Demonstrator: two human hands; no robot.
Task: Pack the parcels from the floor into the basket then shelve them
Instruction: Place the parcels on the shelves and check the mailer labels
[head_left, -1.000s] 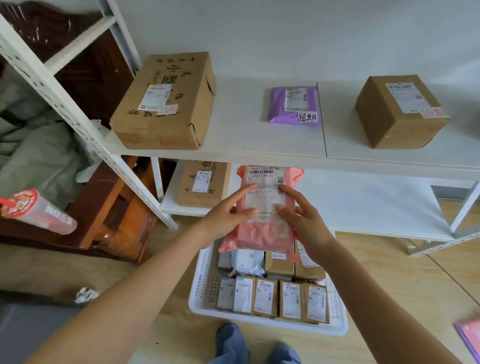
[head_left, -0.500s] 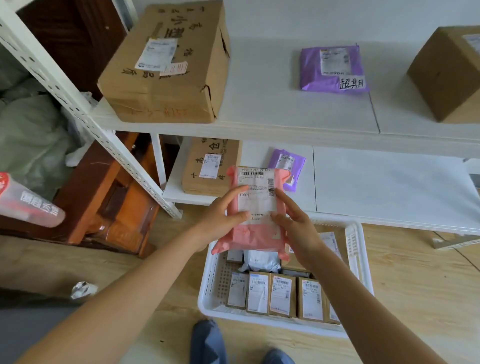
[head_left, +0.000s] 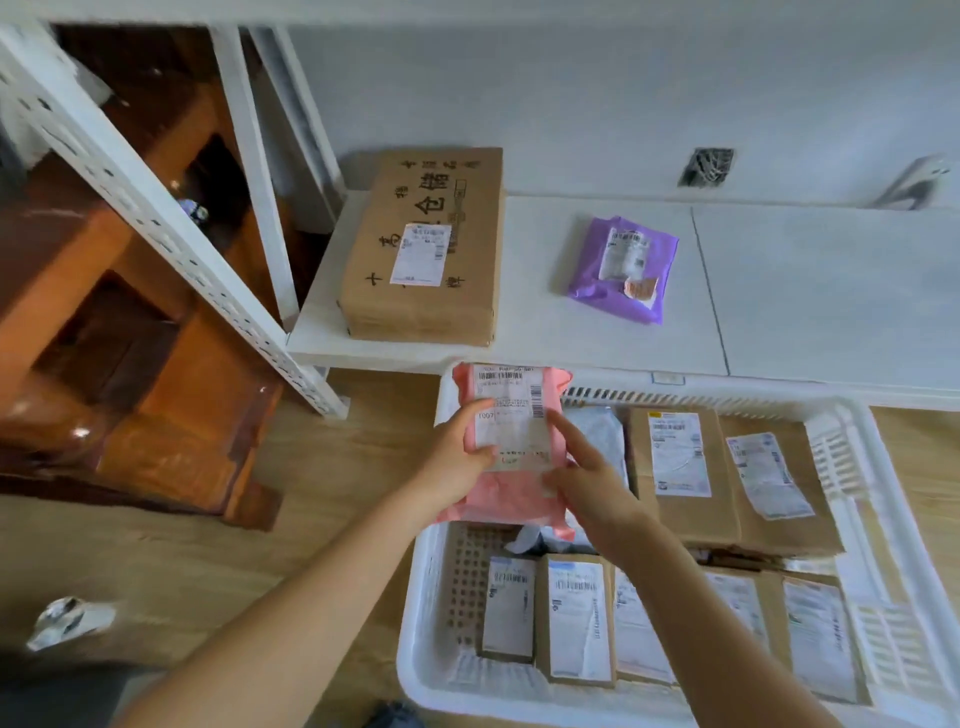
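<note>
While the pink parcel (head_left: 511, 447) is held above the far-left corner of the white basket (head_left: 423, 613), it is gripped along its left edge by the left hand (head_left: 457, 460), thumb laid over the label, and steadied by the right hand (head_left: 587, 486), whose forefinger is stretched across the label and whose other fingers appear curled under the lower edge. Beyond the fingertips lies the low shelf (head_left: 545, 332), just past the cardboard box (head_left: 431, 249) and purple mailer (head_left: 623, 267). A slip is likely if the soft, glossy bag sags; it could be caught on the shelf lip.
</note>
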